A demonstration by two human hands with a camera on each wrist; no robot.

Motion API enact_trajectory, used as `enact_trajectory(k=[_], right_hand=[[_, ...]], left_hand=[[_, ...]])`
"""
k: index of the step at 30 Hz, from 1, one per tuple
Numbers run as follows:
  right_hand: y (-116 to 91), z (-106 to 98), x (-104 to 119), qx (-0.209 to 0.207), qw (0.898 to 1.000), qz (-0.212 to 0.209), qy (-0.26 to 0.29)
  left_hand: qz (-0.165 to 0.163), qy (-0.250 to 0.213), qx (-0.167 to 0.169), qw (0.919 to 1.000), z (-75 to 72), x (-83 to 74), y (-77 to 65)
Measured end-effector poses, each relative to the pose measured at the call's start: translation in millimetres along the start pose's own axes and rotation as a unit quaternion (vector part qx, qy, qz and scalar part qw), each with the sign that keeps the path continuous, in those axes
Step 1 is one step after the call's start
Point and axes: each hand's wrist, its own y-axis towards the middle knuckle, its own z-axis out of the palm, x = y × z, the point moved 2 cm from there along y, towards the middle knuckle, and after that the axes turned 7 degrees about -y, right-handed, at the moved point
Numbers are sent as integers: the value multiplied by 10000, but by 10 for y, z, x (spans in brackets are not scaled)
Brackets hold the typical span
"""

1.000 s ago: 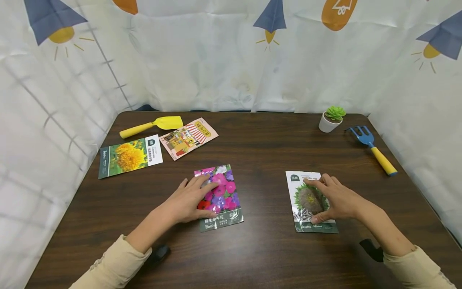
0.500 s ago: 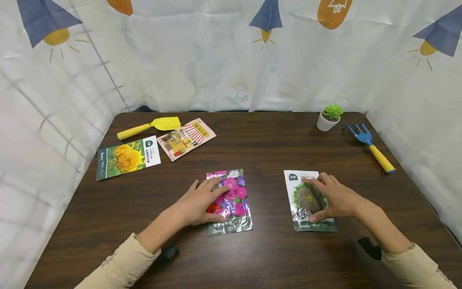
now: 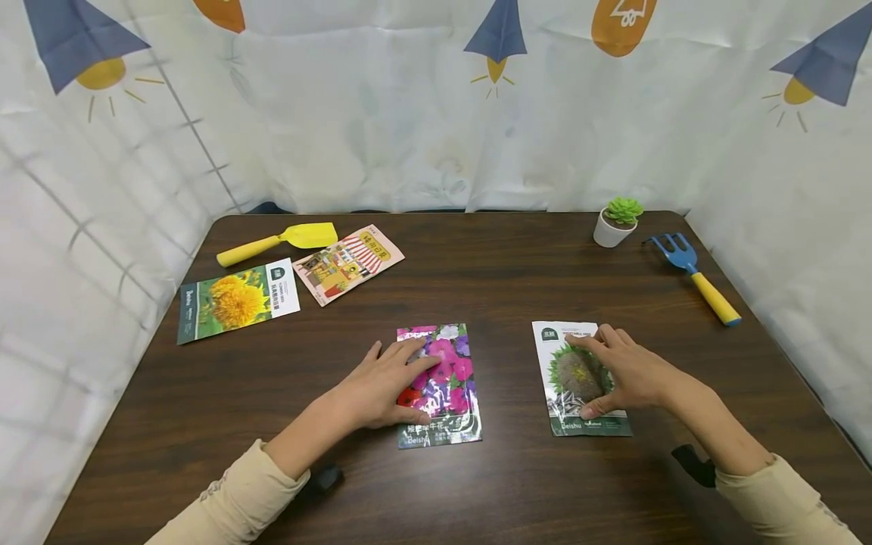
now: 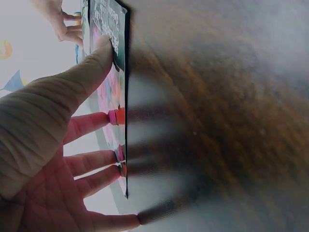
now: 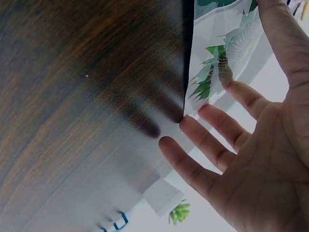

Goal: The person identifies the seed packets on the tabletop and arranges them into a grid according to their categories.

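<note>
A seed packet with pink and purple flowers [image 3: 451,378] lies flat on the dark wooden table near the middle. My left hand [image 3: 384,386] rests on its left side, fingers spread and fairly straight, the thumb [image 4: 99,60] touching its lower printed band. To the right lies a white and green seed packet [image 3: 555,378] with a round grey-brown picture. My right hand [image 3: 630,371] covers its right part, thumb and fingertips touching the surface. In the right wrist view some fingers [image 5: 231,123] meet the packet's edge and the little finger lies off it.
At the back left are a yellow trowel [image 3: 306,235], a pink seed packet [image 3: 350,265] and a yellow-flower seed packet [image 3: 235,303]. A potted succulent [image 3: 613,231] and a blue hand fork with a yellow handle [image 3: 711,295] stand and lie at the back right. Patterned curtain [image 3: 381,113] surrounds the table.
My left hand has slid the pink-flower packet to the right and slightly nearer, straightening it beside the other. My right hand keeps its place on its packet. The view has shifted slightly.
</note>
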Motion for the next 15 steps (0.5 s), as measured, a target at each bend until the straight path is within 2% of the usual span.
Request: enact_trajectory(k=[7, 15], right_hand=[[25, 17, 26, -132, 9999, -101, -16], [109, 24, 142, -187, 9994, -273, -95]], left_hand=[[-58, 2, 36, 10000, -7, 0, -12], [24, 2, 25, 10000, -11, 3, -18]])
